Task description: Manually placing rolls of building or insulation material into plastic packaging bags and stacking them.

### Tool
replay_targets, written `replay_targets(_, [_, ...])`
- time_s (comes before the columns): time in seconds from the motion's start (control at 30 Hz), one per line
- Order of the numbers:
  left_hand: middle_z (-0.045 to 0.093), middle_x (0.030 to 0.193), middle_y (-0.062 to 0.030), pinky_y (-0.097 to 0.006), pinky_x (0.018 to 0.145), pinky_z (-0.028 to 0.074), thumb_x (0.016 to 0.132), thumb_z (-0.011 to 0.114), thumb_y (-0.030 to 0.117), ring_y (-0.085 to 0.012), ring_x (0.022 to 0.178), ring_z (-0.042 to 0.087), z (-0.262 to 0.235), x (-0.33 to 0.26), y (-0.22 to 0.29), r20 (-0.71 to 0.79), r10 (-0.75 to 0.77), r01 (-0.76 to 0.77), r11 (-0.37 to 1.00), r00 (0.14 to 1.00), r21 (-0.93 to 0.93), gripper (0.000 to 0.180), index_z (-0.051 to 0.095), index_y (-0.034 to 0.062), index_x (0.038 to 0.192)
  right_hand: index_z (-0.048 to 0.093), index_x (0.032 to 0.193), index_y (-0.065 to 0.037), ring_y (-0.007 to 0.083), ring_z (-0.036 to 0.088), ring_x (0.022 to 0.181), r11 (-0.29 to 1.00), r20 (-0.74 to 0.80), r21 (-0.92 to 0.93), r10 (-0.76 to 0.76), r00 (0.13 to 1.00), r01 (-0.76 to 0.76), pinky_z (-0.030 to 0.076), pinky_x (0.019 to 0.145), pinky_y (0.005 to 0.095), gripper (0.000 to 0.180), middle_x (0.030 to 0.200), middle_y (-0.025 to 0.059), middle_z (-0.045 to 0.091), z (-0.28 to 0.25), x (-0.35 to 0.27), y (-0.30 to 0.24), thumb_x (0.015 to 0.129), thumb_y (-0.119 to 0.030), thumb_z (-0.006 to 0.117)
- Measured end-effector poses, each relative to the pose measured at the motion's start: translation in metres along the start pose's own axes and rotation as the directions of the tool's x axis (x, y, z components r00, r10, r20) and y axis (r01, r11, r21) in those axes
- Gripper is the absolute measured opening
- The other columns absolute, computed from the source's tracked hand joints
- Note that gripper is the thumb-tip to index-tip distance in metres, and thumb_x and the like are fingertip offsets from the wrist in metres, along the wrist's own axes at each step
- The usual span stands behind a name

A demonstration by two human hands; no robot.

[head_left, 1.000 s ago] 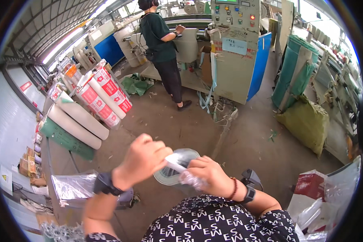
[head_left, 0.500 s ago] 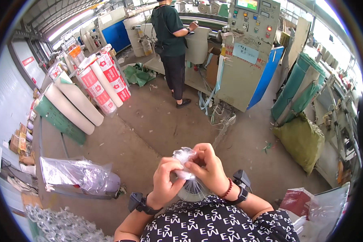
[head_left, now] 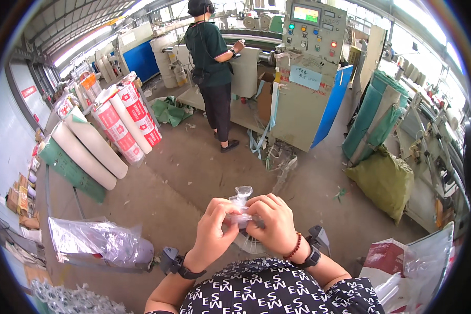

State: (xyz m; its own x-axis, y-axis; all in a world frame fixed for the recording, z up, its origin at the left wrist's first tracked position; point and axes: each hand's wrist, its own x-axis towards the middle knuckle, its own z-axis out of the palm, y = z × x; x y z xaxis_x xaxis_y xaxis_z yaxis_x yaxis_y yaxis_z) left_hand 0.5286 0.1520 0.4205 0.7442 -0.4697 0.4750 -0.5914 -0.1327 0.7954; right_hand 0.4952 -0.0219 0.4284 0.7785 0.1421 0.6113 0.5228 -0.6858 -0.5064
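Gathered clear plastic film [head_left: 242,194] stands in a twisted tuft between my hands, in front of my chest. My left hand [head_left: 214,226] pinches it between thumb and fingers from the left. From the right, my right hand [head_left: 273,222] grips the same film with curled fingers, the two hands almost meeting. Below them the film fans out in pleats over a rounded end [head_left: 250,244], partly hidden by my hands and shirt. What the film wraps cannot be made out.
A film-wrapped roll [head_left: 107,240] lies at the lower left. Several standing rolls [head_left: 83,154] lean beyond it. A person [head_left: 214,78] works at a machine beside a grey control cabinet [head_left: 303,99]. An olive sack [head_left: 384,180] and green roll [head_left: 374,115] stand right; a red-and-white box [head_left: 384,256] sits nearer.
My fingers have shifted lower around the gathered film, and its tuft now sticks up above them. The whole view has turned slightly, moving the surroundings leftward.
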Motion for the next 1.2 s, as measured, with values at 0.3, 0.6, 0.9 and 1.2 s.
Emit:
replay_targets(0.3, [0.060, 0.102, -0.0110, -0.031, 0.071, 0.053, 0.078, 0.061, -0.010, -0.0226, 0.090, 0.063, -0.017, -0.011, -0.004, -0.155, -0.020, 0.025, 0.999, 0.988, 0.031, 0.025, 0.057, 0.0025, 0.098, 0.054, 0.107, -0.006, 0.0055, 0.050, 0.079, 0.257, 0.496, 0.784, 0.286, 0.820, -0.565, 0.041, 0.071, 0.0241, 0.028, 0.093, -0.0010, 0.059, 0.020, -0.003, -0.008, 0.080, 0.001, 0.053])
replay_targets(0.6, [0.064, 0.101, -0.0111, -0.034, 0.087, 0.048, 0.074, 0.063, -0.006, -0.0251, 0.101, 0.061, -0.041, -0.030, -0.011, -0.149, 0.006, 0.010, 0.994, 0.989, 0.111, 0.020, 0.065, 0.0031, 0.092, 0.067, 0.107, -0.015, 0.0166, 0.054, 0.083, 0.962, 0.104, 0.265, -0.099, 0.990, 0.068, 0.046, 0.072, 0.0281, 0.046, 0.090, 0.0021, 0.056, 0.039, -0.008, -0.027, 0.068, 0.008, 0.065])
replay_targets(0.9, [0.065, 0.102, -0.0095, -0.040, 0.093, 0.043, 0.075, 0.067, 0.012, -0.0293, 0.105, 0.057, -0.048, -0.049, -0.016, -0.143, 0.129, -0.114, 0.988, 0.981, 0.108, 0.025, 0.064, 0.0029, 0.099, 0.070, 0.103, -0.004, 0.0158, 0.053, 0.096, 0.395, 0.219, 0.877, 0.181, 0.959, -0.274, 0.045, 0.084, 0.0284, 0.030, 0.107, 0.0062, 0.056, 0.041, 0.011, -0.042, 0.075, -0.014, 0.076])
replay_targets(1.2, [0.053, 0.122, -0.0151, -0.041, 0.100, 0.040, 0.082, 0.059, 0.007, -0.0325, 0.114, 0.051, -0.076, -0.091, -0.041, -0.398, 0.064, -0.095, 0.994, 0.915, -0.058, 0.038, 0.053, 0.0029, 0.119, 0.068, 0.091, -0.007, 0.0305, 0.057, 0.095, 0.994, 0.268, -0.040, -0.085, 0.960, 0.099, 0.043, 0.086, 0.0399, 0.032, 0.106, 0.0082, 0.060, 0.080, 0.004, -0.070, 0.059, -0.009, 0.069])
